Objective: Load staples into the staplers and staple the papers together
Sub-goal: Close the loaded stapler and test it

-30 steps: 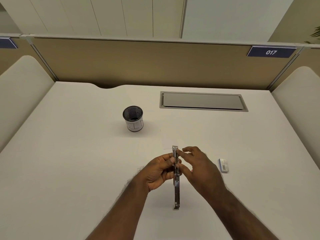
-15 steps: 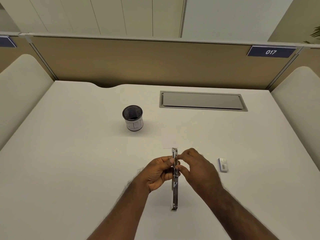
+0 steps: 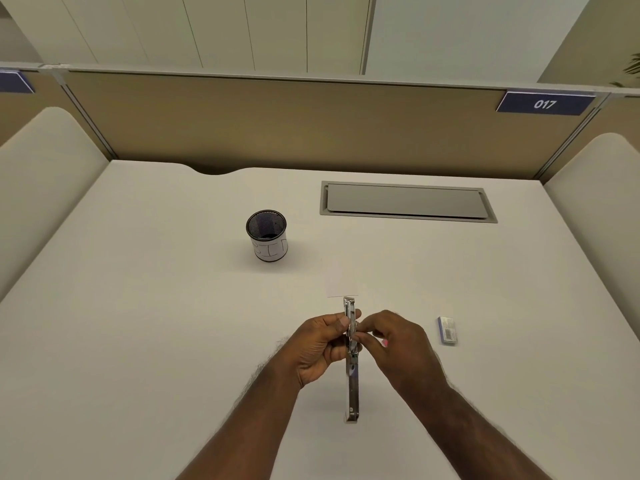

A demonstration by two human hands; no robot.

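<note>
A silver metal stapler is swung fully open into one long strip, held above the white desk. My left hand grips its far half from the left, thumb against the channel. My right hand pinches at the same channel from the right; whatever lies between those fingertips is too small to make out. A small white paper lies flat on the desk just beyond the stapler's far tip. A small blue and white staple box lies to the right of my right hand.
A black mesh pen cup with a white label stands to the back left. A grey cable hatch is set into the desk at the back. Beige partition panels close off the back and both sides.
My right hand's fingers have curled from extended over the stapler's top to a pinch against the channel lower down. The left hand and stapler have stayed nearly still.
</note>
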